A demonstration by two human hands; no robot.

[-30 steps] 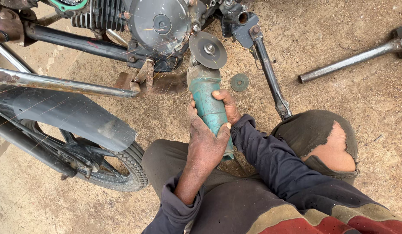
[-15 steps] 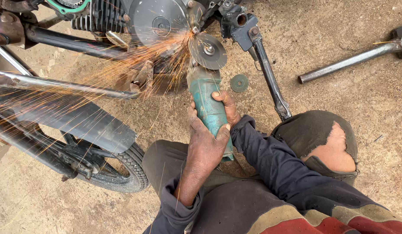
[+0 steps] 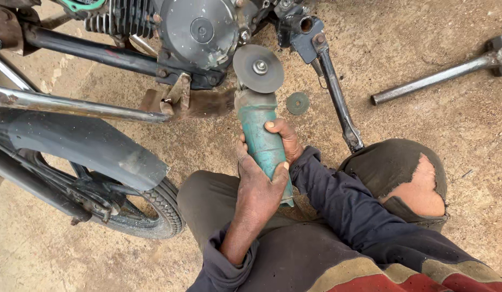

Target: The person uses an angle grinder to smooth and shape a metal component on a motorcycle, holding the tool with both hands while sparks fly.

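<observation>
Head view: both sets of fingers are curled tight round the teal body of an angle grinder [image 3: 264,141]. The left hand [image 3: 259,189] grips the rear of the body, nearer the person's lap; the right hand [image 3: 283,141] wraps it from the far side, thumb laid across the top. The grinder's grey disc [image 3: 258,68] faces up, just beside the motorcycle engine cover [image 3: 197,30] and above the rusty footrest bracket [image 3: 178,100]. A loose worn disc [image 3: 297,103] lies on the dirt right of the grinder, near the kickstand [image 3: 337,103]. Farther right lies a steel bar [image 3: 435,78]; left of the grinder sits the rear tyre [image 3: 153,208].
</observation>
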